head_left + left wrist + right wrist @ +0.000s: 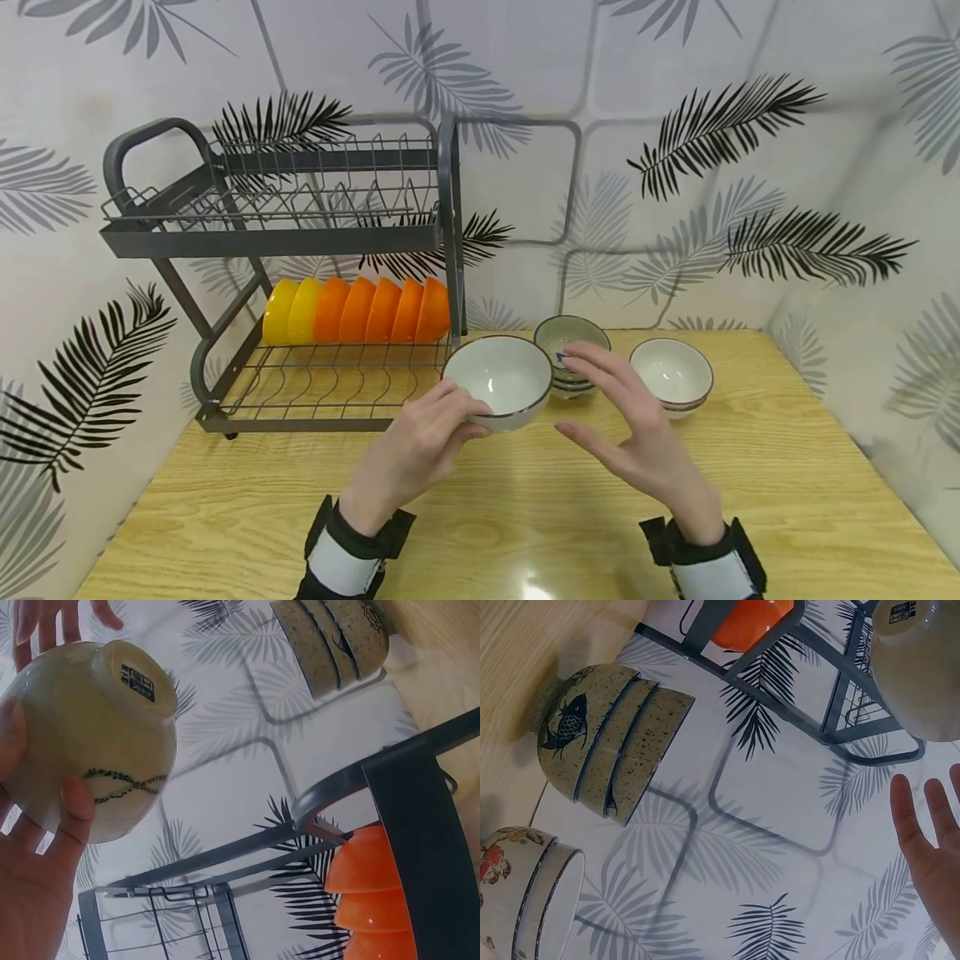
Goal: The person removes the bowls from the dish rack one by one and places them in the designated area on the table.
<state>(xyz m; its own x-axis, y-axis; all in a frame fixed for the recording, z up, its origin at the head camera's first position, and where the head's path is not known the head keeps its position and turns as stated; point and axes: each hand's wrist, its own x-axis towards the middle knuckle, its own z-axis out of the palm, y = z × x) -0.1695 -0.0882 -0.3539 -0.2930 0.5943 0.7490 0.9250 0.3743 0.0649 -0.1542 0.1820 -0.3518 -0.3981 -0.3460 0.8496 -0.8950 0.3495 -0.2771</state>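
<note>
In the fingers of the left hand (420, 437), the pale bowl (501, 377) looks ceramic, smooth and glossy. Past the fingertips of the right hand (648, 442), the speckled bowls (622, 739) resemble glazed stoneware. Left of the left fingers, the orange bowls (360, 312) shine on a rack (277, 243) of smooth grey metal. Below the fingers, the table (487, 500) shows glossy wood grain.

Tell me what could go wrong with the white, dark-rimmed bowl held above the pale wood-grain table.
The white, dark-rimmed round bowl might slip: only the left hand grips it, at one side.

The right hand, spread and holding nothing, appears in front of the stack of speckled grey-brown bowls in the head view; reaching farther forward could knock them.
</note>
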